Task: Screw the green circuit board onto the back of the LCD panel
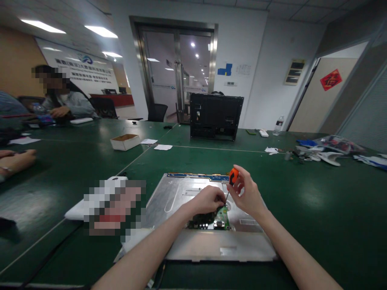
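My right hand (246, 191) is closed around the orange and black handle of a screwdriver (234, 176). Its thin shaft slants down to the edge of a green circuit board (222, 219). Close by the tip, my left hand (210, 200) has its fingers bunched together over the board; whatever they pinch, if anything, is hidden. The board sits on a flat silver metal display panel (196, 243) lying on the table. Along the panel's far edge runs a narrow blue circuit strip (193, 176). My left hand covers part of the board.
Beyond the panel stands a black monitor housing (216, 117). An open white box (125, 142) is at the far left, and plastic bags and scraps (329, 149) lie at the right. Left of the panel is a partly blurred white object (78, 207). Another person's hand (18, 163) rests at the left edge.
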A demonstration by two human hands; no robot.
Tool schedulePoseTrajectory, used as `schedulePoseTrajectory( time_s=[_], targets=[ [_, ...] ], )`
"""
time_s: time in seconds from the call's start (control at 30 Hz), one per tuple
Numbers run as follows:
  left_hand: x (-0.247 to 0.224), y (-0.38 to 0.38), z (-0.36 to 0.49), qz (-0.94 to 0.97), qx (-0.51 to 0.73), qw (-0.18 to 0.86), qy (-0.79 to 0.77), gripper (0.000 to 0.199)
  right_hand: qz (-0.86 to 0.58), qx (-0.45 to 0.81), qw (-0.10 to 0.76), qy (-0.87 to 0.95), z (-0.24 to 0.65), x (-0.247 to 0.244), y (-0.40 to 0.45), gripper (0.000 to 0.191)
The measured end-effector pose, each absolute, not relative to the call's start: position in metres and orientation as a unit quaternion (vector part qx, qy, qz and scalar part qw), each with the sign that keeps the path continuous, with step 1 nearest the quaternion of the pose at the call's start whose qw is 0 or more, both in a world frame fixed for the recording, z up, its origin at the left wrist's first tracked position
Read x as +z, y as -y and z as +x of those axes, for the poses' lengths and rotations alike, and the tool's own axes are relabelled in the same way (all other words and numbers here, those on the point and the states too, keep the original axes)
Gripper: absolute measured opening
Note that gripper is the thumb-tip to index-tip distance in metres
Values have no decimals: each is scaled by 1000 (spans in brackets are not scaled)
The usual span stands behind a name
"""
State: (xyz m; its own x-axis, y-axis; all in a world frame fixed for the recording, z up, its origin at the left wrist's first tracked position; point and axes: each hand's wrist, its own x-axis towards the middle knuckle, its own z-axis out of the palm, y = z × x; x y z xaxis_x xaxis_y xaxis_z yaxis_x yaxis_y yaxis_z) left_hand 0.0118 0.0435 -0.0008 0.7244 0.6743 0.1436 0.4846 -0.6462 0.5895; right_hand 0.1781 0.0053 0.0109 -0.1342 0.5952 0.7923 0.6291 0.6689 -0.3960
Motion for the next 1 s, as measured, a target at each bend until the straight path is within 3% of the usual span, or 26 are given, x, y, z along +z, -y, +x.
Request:
schedulePoseTrajectory(
  time_s=[1.0],
  targets=[
    [-3,-45,12,891,178,263,-325,19,-412,-43,512,753,178,9,-7,51]
  ],
)
